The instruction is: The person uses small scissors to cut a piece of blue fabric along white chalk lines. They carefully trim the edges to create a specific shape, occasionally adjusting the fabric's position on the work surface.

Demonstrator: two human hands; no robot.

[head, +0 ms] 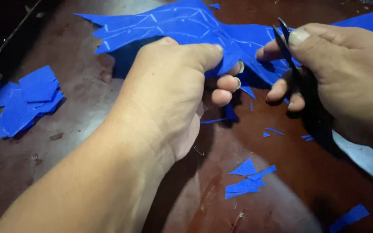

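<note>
My left hand (173, 82) pinches a large piece of blue fabric (173, 23) marked with pale chalk lines, holding it up over the dark brown table (78, 108). My right hand (337, 73) grips black scissors (290, 51), their blades pointing up and away at the fabric's edge, just right of my left fingertips. The scissor handles are hidden inside my right fingers.
A stack of cut blue pieces (24, 101) lies at the left of the table. Small blue scraps (247, 179) are scattered near the front centre, with another strip (349, 217) at the lower right. A pale sheet (368, 159) shows under my right hand.
</note>
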